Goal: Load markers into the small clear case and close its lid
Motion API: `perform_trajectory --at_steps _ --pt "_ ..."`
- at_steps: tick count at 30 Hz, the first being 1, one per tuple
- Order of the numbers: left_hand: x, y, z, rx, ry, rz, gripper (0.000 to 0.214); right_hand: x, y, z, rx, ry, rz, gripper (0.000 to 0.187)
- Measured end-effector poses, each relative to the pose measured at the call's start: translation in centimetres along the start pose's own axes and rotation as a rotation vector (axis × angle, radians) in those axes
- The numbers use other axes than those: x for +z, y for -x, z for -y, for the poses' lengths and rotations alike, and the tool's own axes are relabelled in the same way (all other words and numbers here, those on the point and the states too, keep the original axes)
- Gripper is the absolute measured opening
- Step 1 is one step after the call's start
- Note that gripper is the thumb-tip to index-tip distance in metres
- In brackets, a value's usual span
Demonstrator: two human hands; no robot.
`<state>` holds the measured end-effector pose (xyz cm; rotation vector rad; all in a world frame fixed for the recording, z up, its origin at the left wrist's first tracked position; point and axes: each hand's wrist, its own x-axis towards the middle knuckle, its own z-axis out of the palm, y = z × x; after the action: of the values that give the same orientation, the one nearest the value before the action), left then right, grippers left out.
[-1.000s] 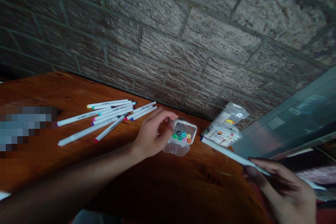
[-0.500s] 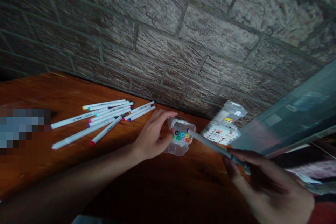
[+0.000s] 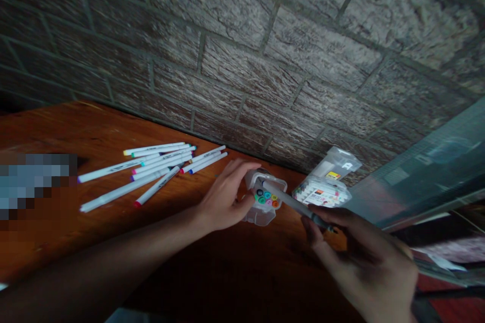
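Observation:
My left hand (image 3: 231,197) is closed around a clear plastic marker case (image 3: 278,185) lying on its side, its open end turned toward the right. Several markers with coloured round ends (image 3: 268,197) sit inside the case. Between the thumb and fingers of my right hand (image 3: 364,257) is a grey-white marker (image 3: 293,204). Its far tip reaches into the upper part of the case opening, above the coloured ends. The case's clear lid (image 3: 261,216) hangs below the opening.
Loose white markers (image 3: 162,161) with coloured tips lie in a heap on the wooden table (image 3: 102,126), left of the case. A second clear case full of markers (image 3: 322,192) stands at the right. A brick wall (image 3: 235,60) rises behind, and a glass panel (image 3: 409,166) borders the right.
My right hand has moved left, bringing the marker's tip from just outside the case into its opening. My left hand keeps its hold on the case.

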<state>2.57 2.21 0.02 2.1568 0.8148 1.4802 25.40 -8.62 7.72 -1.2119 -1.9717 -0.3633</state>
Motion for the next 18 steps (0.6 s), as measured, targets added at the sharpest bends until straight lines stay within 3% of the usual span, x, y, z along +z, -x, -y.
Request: perform_trajectory --at_steps 9,18 --pt "0.1 0.1 -0.2 0.003 0.017 0.004 0.054 2.4 -2.4 1.3 -0.206 0.0 0.083 0.007" --pt "0.3 0.1 -0.1 0.002 0.025 0.005 0.052 4.3 -3.7 1.4 -0.221 0.079 0.19 0.017"
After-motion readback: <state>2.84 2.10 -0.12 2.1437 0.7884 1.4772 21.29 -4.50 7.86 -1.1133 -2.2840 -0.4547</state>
